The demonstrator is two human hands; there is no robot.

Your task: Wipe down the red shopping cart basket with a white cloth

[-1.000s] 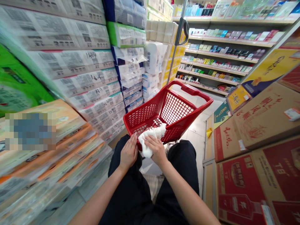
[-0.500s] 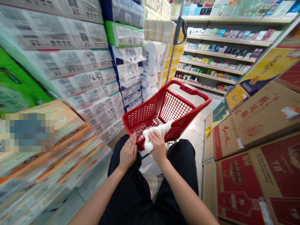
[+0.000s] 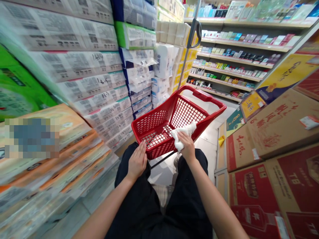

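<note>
In the head view, a red plastic shopping basket (image 3: 159,122) with lattice walls and a raised red handle bar stands in front of my knees. My left hand (image 3: 138,160) is at its near left corner, fingers together and laid over the rim as a hold. My right hand (image 3: 186,146) presses a bunched white cloth (image 3: 179,135) against the near right part of the rim. Part of the cloth drapes over that edge. The bottom of the basket shows through as an open grid.
Stacked paper packs (image 3: 99,63) rise on the left, with orange packs (image 3: 74,156) lower down. Cardboard cartons (image 3: 284,119) line the right side. Shelves of small boxes (image 3: 239,53) stand at the back. A metal pole with a black loop handle (image 3: 194,33) rises behind the basket.
My right hand has slid the white cloth to the right and away from me along the basket's rim. My left hand stays at the corner.
</note>
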